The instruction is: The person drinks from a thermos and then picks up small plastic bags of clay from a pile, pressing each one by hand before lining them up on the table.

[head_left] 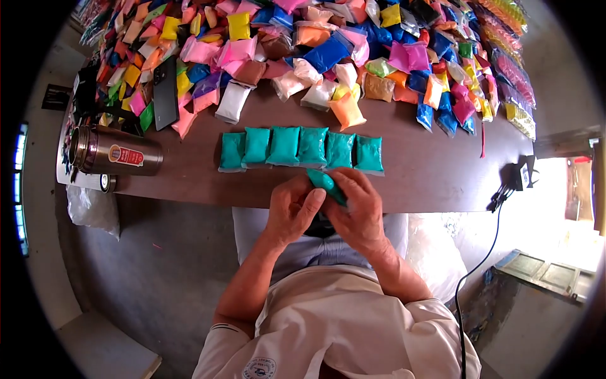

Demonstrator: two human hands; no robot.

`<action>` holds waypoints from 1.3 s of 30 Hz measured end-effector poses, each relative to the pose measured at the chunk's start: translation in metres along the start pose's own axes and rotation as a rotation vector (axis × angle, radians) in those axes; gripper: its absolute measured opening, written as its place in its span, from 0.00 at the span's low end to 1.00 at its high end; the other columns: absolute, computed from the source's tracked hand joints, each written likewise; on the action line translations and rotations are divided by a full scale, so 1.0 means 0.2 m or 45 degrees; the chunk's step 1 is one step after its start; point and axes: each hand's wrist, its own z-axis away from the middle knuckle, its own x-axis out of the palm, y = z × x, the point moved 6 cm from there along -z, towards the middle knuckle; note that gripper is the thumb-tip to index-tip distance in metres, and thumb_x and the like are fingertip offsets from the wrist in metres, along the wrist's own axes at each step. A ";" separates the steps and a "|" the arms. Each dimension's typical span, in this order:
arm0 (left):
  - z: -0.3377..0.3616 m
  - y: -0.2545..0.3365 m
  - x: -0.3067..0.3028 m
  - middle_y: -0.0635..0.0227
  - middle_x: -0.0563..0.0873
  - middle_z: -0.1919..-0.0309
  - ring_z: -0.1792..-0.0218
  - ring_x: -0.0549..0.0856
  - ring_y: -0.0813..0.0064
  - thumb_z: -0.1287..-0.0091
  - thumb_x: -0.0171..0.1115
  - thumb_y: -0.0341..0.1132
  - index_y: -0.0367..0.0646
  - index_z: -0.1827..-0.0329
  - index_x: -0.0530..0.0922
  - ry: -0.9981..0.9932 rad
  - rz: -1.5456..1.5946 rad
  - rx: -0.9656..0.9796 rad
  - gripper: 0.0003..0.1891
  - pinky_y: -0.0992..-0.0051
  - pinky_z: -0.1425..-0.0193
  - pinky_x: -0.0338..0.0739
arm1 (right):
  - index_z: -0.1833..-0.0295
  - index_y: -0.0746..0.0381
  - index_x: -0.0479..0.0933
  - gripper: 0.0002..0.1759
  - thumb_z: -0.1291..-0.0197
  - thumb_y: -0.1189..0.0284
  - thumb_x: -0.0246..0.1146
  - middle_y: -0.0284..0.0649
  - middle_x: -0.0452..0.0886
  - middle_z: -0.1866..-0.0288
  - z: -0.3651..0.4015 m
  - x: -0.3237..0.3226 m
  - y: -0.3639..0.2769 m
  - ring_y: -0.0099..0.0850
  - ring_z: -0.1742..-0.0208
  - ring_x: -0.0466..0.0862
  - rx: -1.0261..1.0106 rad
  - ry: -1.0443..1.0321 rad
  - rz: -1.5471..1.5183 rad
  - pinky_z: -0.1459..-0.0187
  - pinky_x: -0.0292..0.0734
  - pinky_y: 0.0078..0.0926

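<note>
**Both hands close on one teal packet at the bench's near edge**

A long brown bench (416, 170) runs across the view. Its far half is buried under a heap of packets (315, 57) in pink, blue, orange, yellow, white and other colours, piled loosely on one another.

On the bare wood in front of the heap lies a row of teal packets (300, 148), six of them set side by side and touching. The row runs parallel to the near edge.

At the left end a metal flask (117, 153) with a red label lies on its side. A black phone (165, 93) rests on the heap beyond it, and a black cable (480, 265) hangs off the bench's right end.

The left hand (291, 211) and right hand (360, 215) meet just below the row, at the near edge, with fingers curled inward. Between them they grip the teal packet (325, 183), which is tilted with its upper end pointing at the row. It is close to the row, but whether it touches cannot be told.
</note>
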 end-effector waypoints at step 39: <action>0.00 -0.01 -0.05 0.66 0.73 0.81 0.80 0.69 0.80 0.32 0.62 0.38 0.38 0.72 0.71 0.138 -0.352 0.207 0.15 0.77 0.75 0.66 | 0.51 0.68 0.73 0.18 0.39 0.68 0.69 0.35 0.79 0.61 0.07 0.08 0.10 0.18 0.61 0.77 0.528 -0.130 -0.743 0.59 0.76 0.19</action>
